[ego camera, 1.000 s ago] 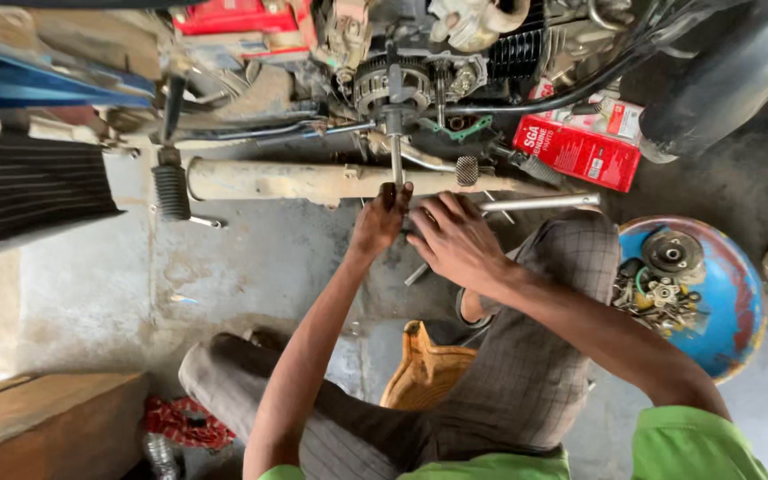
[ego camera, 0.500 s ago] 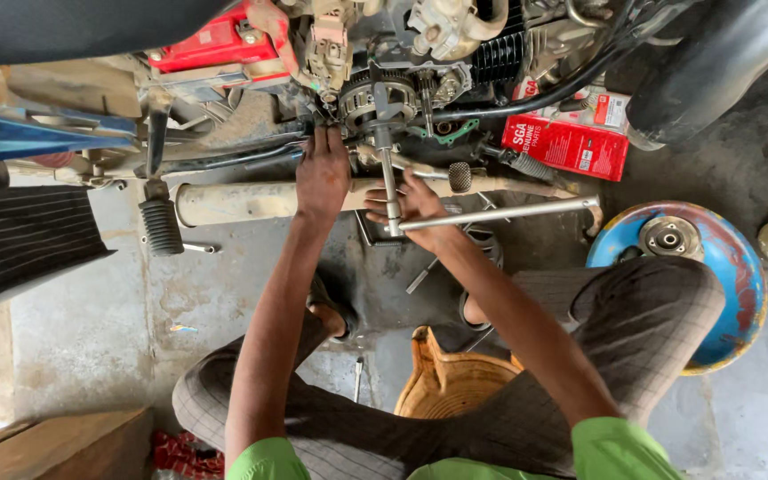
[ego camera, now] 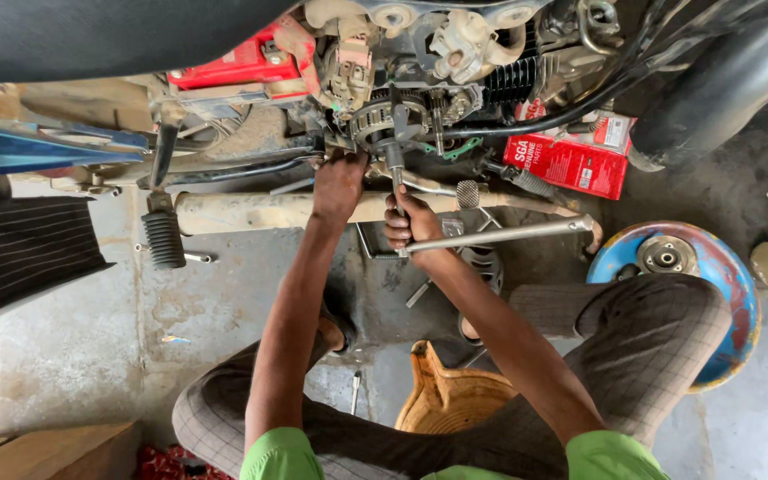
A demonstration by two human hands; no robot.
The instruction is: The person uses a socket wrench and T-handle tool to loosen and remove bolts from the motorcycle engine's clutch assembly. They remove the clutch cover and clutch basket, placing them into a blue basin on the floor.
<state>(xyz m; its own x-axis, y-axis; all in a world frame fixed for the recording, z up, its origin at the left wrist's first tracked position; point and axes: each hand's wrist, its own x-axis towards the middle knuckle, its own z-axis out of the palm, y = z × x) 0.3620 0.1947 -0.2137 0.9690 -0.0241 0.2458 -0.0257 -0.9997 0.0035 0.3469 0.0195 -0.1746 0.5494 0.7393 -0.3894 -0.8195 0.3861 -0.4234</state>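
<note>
I sit on the floor facing a motorcycle engine (ego camera: pixel 402 89) with its side cover off. A round toothed clutch assembly (ego camera: pixel 377 117) shows there. A long metal T-handle wrench (ego camera: pixel 500 235) has its shaft set on the clutch and its bar reaching right. My right hand (ego camera: pixel 412 227) is shut on the wrench where shaft and bar meet. My left hand (ego camera: pixel 340 182) is pressed against the engine just left of and under the clutch; what its fingers hold is hidden.
A beige exhaust pipe (ego camera: pixel 260 212) runs across below the engine, with a ribbed black footpeg (ego camera: pixel 164 238) in front of it. A red parts box (ego camera: pixel 566 164) lies right. A blue round tray (ego camera: pixel 722 267) holds metal parts. An orange plastic jug (ego camera: pixel 446 400) stands between my knees. Loose tools lie on the concrete.
Both hands rose from near the exhaust pipe to the engine. The right hand took the wrench at its joint; the left went to the clutch area. The view moved closer.
</note>
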